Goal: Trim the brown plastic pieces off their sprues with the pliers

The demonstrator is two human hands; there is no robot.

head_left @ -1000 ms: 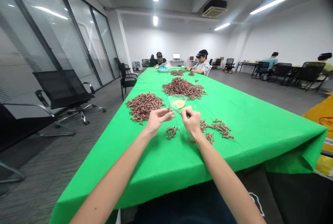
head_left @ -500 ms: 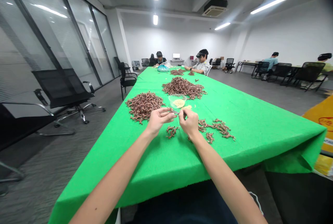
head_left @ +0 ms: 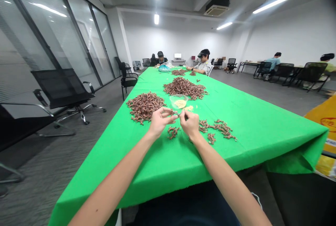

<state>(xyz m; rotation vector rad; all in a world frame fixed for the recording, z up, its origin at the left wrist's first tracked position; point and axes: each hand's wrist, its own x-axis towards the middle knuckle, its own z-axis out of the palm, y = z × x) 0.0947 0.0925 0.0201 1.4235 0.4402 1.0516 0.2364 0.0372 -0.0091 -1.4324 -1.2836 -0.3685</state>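
Note:
Over the near part of the green-covered table, both my hands are closed and nearly meet at the fingertips. My left hand (head_left: 158, 122) pinches a small brown knobbly piece (head_left: 172, 112), partly covered by the fingers. Against that piece points a thin, greyish metal-looking tool (head_left: 177, 115), gripped in my right hand (head_left: 190, 124); its kind is too small to tell. Just beyond the fingers stands a clear bowl (head_left: 179, 98) with pale yellowish bits in it. More pale bits (head_left: 189, 108) lie on the cloth beside it. A small brown cluster (head_left: 173, 132) rests below my hands.
A large heap of brown knobbly pieces (head_left: 144, 106) is left of the bowl, another heap (head_left: 185, 87) behind it. Small clusters (head_left: 223, 128) lie to the right on the green cloth (head_left: 252, 114). A co-worker (head_left: 204, 63) sits farther along; black chairs (head_left: 61, 87) stand left.
My hands stay almost in place, with only slight finger movement at the brown piece. The whole view has shifted very slightly.

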